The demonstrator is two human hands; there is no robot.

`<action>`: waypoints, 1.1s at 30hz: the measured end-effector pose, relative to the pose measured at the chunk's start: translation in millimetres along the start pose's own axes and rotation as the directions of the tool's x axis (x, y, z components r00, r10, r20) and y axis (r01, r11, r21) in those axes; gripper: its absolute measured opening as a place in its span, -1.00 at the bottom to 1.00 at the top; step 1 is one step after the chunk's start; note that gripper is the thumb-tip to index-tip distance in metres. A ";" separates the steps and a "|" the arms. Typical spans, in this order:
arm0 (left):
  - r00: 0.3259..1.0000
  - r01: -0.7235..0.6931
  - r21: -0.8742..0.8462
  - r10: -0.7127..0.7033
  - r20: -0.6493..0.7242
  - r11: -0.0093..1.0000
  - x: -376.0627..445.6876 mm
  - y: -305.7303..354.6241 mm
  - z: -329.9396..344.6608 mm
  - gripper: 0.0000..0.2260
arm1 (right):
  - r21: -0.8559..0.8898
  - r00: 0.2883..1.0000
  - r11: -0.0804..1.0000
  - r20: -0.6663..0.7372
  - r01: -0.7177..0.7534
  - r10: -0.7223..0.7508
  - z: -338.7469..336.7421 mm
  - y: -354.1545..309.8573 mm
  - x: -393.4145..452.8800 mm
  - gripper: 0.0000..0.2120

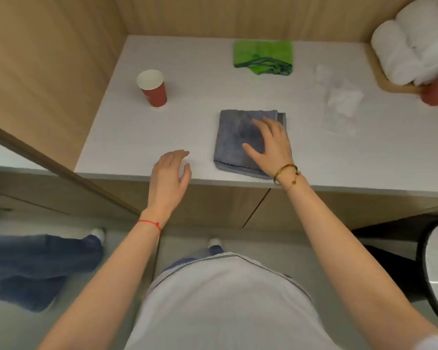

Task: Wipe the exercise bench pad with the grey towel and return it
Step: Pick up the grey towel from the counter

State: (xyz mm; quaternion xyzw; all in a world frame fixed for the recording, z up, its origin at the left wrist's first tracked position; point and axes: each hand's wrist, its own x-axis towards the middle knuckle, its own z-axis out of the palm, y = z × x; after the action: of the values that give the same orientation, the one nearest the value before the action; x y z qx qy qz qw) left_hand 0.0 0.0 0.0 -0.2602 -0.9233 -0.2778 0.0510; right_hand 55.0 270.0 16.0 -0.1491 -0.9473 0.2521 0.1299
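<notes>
Grey towel (240, 140): lying folded on the white bench (127, 132), near its front edge.
Right hand (272, 145): resting on the towel, grip open, fingers spread flat.
Left hand (171, 173): hovering at the bench's front edge, grip open, holding nothing.
Elsewhere: a red paper cup (153, 88) is standing upright at left; a green cloth (263, 58) is lying toward the back; rolled white towels (412, 46) are sitting at far right.

A folded slate-grey terry towel (240, 140) with a dark stitched hem lies on the pale grey-white countertop (187, 102). Far off sits a bright green cloth (263, 54) with dark green-blue edging; at left, a red paper cup (154, 90), white inside; far right, white rolled towels (412, 49). The walls are light wood-grain.
</notes>
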 end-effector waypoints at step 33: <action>0.996 -0.049 -0.041 0.052 0.069 0.998 -81.5 63.9 50.0 -0.80 | -0.124 0.988 0.991 -0.142 0.041 -0.059 -18.8 64.4 -141.1 -0.66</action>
State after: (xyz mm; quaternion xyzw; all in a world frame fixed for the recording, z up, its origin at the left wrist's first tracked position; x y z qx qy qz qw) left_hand 105.0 35.5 -30.4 -0.2940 -0.9120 -0.2854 0.0204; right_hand 205.1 282.5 -25.6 -0.1507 -0.9522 0.1796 0.1956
